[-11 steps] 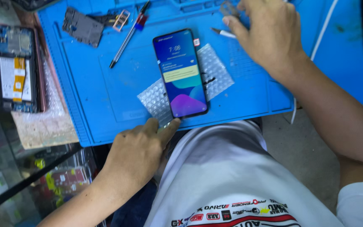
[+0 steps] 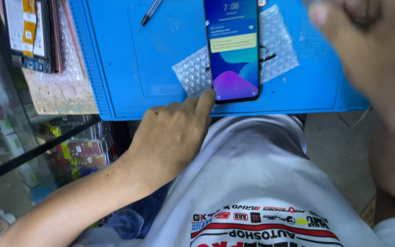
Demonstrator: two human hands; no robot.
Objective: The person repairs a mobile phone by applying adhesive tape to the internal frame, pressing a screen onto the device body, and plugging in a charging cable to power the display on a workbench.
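Head view: one black slab smartphone (image 2: 232, 48) with lit blue-and-purple screen lies face up on one sheet of clear bubble wrap (image 2: 277, 41), both on one blue silicone work mat (image 2: 124, 68). Left hand (image 2: 170, 137): loosely curled, index fingertip touching the phone's lower left corner, clamped on nothing. Right hand (image 2: 366, 41): blurred, near the lens, grip cannot be told. One pen-like tool (image 2: 151, 12) at mat top. One opened phone body (image 2: 28, 34) at left on the bench. Since the earlier frame, the camera has dropped closer; the right hand has pulled off the mat's far edge toward the lens.
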